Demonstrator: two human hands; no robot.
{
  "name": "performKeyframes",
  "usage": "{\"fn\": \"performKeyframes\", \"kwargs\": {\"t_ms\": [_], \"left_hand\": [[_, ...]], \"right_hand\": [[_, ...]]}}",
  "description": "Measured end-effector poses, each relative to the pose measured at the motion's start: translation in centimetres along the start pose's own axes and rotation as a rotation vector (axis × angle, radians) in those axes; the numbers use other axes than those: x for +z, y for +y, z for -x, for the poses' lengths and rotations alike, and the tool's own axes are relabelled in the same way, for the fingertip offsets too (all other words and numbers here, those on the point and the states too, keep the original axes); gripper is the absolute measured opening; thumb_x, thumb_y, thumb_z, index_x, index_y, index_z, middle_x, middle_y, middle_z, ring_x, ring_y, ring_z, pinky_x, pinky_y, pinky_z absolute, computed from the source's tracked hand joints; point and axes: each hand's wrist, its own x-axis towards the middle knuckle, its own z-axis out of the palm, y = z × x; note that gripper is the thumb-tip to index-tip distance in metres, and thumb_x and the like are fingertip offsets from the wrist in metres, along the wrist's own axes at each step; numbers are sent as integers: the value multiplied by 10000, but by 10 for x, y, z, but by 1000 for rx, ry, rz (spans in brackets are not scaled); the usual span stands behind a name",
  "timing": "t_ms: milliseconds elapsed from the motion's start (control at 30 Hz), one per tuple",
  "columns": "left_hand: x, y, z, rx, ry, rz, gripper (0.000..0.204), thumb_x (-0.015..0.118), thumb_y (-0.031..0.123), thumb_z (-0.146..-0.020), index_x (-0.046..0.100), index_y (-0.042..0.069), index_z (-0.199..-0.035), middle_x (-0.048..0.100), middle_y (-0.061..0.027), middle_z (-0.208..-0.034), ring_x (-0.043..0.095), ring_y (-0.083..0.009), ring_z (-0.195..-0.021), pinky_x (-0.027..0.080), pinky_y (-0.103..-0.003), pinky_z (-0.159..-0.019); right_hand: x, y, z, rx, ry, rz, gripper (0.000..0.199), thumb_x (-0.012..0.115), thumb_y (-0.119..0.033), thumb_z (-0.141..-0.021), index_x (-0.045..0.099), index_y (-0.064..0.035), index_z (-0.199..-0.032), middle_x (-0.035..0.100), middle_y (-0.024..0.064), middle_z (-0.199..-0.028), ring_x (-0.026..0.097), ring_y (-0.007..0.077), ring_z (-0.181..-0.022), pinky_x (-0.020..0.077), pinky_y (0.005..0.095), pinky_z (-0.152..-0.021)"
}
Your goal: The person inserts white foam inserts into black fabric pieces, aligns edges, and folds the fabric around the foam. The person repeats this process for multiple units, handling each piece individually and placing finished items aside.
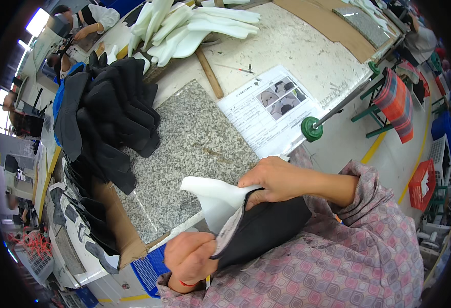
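Observation:
Above my lap, a soft black piece with a pale grey inner face (266,226) is stretched between my hands. My left hand (190,257) is closed round its near-left end, fingers curled in. A smooth white foam-like piece (212,192) stands up along the inner side of the black one. At the upper corner my right hand (272,179) pinches the white piece and the black edge together between thumb and fingers. The lower part of the white piece is hidden behind the black edge. A speckled stone slab (194,138) lies just beyond my hands.
Black shaped pieces (112,102) are heaped on the left, white foam pieces (184,31) at the back. A wooden-handled tool (209,73) and a printed sheet (271,110) lie on the table. A bar with green ends (312,129) runs along the right edge. Below left is a blue basket (151,267).

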Motion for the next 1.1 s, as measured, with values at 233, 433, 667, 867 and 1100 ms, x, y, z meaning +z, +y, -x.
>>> {"fn": "performKeyframes", "kwargs": {"t_ms": [233, 433, 667, 867, 1100], "left_hand": [[13, -18, 6, -584, 359, 404, 253, 797, 3, -601, 594, 8, -751, 602, -96, -779, 543, -158, -709, 424, -250, -659], [14, -16, 7, -566, 348, 315, 245, 798, 1, -589, 593, 14, -722, 606, -85, -762, 541, -145, -692, 405, -247, -635], [11, -1, 13, -339, 330, 251, 215, 818, 13, -552, 645, 16, -678, 622, -101, -722, 520, -120, -568, 354, -227, -480], [16, -19, 11, -580, 385, 457, 206, 770, -24, -598, 612, 2, -727, 616, -108, -804, 560, -154, -721, 423, -255, -664], [19, -24, 12, -700, 436, 633, 202, 756, -69, -615, 620, -9, -751, 630, -87, -851, 584, -152, -791, 445, -262, -750]], "right_hand": [[-1, 0, 4, -88, -7, -148, 330, 738, -329, -742, 647, -64, -915, 628, 134, -754, 607, 370, -755, 461, 422, -660], [-5, -9, -7, -140, 12, -121, 384, 753, -305, -722, 608, -13, -925, 631, 158, -818, 602, 402, -812, 462, 447, -711], [-1, -6, -9, -69, -31, -288, 360, 789, -242, -673, 619, 3, -874, 613, 176, -744, 608, 359, -727, 460, 397, -651], [4, -4, 0, -87, 48, -400, 363, 781, -205, -670, 649, -22, -953, 635, 159, -775, 617, 329, -725, 465, 365, -656], [-4, -11, 0, -159, -40, -305, 563, 752, -230, -704, 567, -41, -1201, 646, 172, -977, 618, 355, -887, 473, 391, -748]]}}
